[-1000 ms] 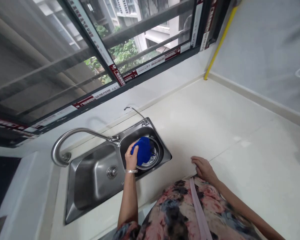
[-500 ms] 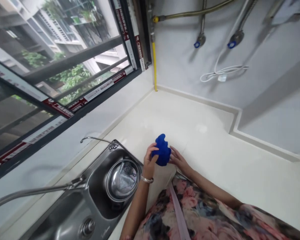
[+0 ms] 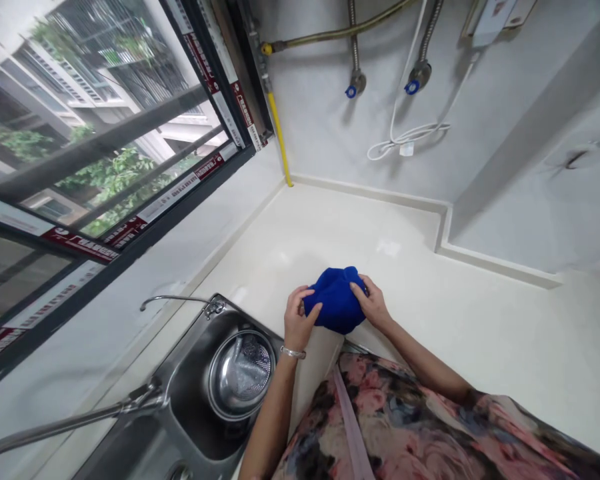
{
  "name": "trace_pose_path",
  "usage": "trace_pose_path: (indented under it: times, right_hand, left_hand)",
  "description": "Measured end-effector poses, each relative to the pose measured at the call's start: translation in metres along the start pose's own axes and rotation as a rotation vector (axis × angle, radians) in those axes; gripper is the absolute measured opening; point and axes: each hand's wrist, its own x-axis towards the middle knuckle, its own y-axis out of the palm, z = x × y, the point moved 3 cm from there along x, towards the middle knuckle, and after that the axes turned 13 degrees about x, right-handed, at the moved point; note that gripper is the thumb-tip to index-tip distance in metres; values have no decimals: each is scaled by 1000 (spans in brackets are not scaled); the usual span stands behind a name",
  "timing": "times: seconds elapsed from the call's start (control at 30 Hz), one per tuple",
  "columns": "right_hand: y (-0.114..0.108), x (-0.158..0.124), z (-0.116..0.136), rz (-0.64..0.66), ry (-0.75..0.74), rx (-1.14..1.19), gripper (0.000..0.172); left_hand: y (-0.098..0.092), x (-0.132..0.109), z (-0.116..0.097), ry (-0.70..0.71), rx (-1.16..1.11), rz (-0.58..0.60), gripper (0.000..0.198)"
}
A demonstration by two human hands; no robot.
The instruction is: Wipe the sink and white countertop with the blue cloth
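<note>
A crumpled blue cloth [image 3: 336, 301] is stretched between my two hands above the white countertop [image 3: 410, 293]. My left hand [image 3: 300, 319], with a silver bracelet at the wrist, pinches the cloth's left edge between thumb and fingers. On the other side, my right hand [image 3: 373, 301] grips its upper right edge, the thumb lying over the fabric. To the left of my left forearm, a metal bowl [image 3: 215, 387] with a perforated strainer [image 3: 255, 363] in it stands in the steel sink [image 3: 185, 380].
A thin curved tap [image 3: 175, 298] rises at the sink's far corner, and a larger faucet [image 3: 70, 410] reaches over its left side. Along the back wall run a yellow pipe [image 3: 280, 140], valves with blue handles [image 3: 351, 91] and a coiled white cable [image 3: 410, 141]. A window [image 3: 130, 133] is at left.
The blue cloth is spread wider now. My right hand has moved up and onto its right edge, while my left hand keeps hold. The view has shifted slightly to the right.
</note>
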Motion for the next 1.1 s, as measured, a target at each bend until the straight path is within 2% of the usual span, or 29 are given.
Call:
trace_pose_path:
  times: [0.07, 0.17, 0.27, 0.33, 0.4, 0.5, 0.57, 0.67, 0.8, 1.1]
  right_hand:
    - [-15, 16, 2, -78, -18, -78, 59]
    - [-58, 33, -9, -165, 11, -382, 71]
    - [-96, 36, -25, -178, 13, -673, 80]
    - [-99, 33, -34, -141, -65, -784, 77]
    - [-80, 26, -43, -73, -133, -870, 73]
    - [-31, 15, -57, 82, -122, -997, 69]
    - [-1, 12, -64, 188, -112, -1068, 68]
    - [20, 22, -68, 267, -96, -1121, 69]
    - [24, 71, -70, 302, -74, -1131, 69]
    - [61, 228, -92, 285, -122, -1075, 67]
  left_hand:
    - [-5, 5, 5, 15, 19, -81, 37]
    - [-17, 8, 31, -53, 153, -170, 37]
    - [-29, 6, 66, -143, 378, -154, 39]
    - [-35, 8, 83, -166, 452, -133, 44]
    - [-39, 13, 95, -201, 588, -119, 53]
    - [-39, 26, 110, -324, 901, -71, 67]
    - [-35, 34, 120, -417, 1021, -50, 69]
    - [-29, 40, 131, -457, 1112, -103, 68]
    - [-24, 38, 140, -395, 1170, -187, 69]
    - [-32, 36, 147, -350, 1166, -216, 75]
